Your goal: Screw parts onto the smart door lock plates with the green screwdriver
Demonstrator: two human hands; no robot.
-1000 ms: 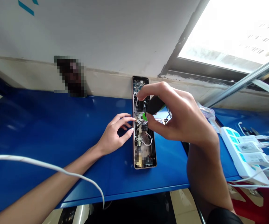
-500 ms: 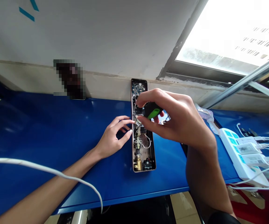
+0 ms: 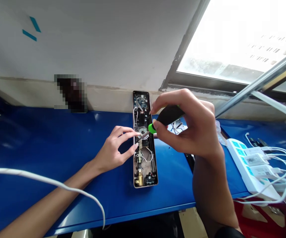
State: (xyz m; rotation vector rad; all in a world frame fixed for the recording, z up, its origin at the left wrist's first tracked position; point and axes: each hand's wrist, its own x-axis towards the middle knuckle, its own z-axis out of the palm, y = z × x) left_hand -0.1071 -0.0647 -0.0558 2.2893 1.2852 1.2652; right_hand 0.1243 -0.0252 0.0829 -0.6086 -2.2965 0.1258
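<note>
A glossy blue enamelled worktop (image 3: 46, 132) runs across the view beneath a matt white plaster wall (image 3: 83, 43). A bright window (image 3: 237, 36) sits at 1 o'clock, with a slim metal rail (image 3: 257, 79) slanting across it. At 4 o'clock lies a white power strip (image 3: 241, 158), packed with plug-in chargers and trailing white cables. A dark object on the wall foot at 10 o'clock is pixelated beyond telling.

At the worktop's far edge, almost against the wall, an open smart-lock body (image 3: 145, 173) lies flat, a long, narrow tray with a pale gold metal rim and its long axis pointing away from the person. Inside, a green circuit board (image 3: 141, 102) fills the far end, thin white wires (image 3: 148, 158) loop along the middle, and a ribbed brass cylinder (image 3: 139, 178) stands near the close end.

The right hand (image 3: 190, 130) is clenched firmly around a screwdriver (image 3: 169, 115) with a black moulded handle and a bright green collar (image 3: 152, 129). Its thin steel shaft (image 3: 143, 136) crosses a round silver disc (image 3: 143, 132) at the tray's centre. The left hand (image 3: 113, 150) is relaxed and open, with its fingertips (image 3: 133, 134) at the tray's left rim. A white cable (image 3: 33, 175) drapes over the left forearm.
</note>
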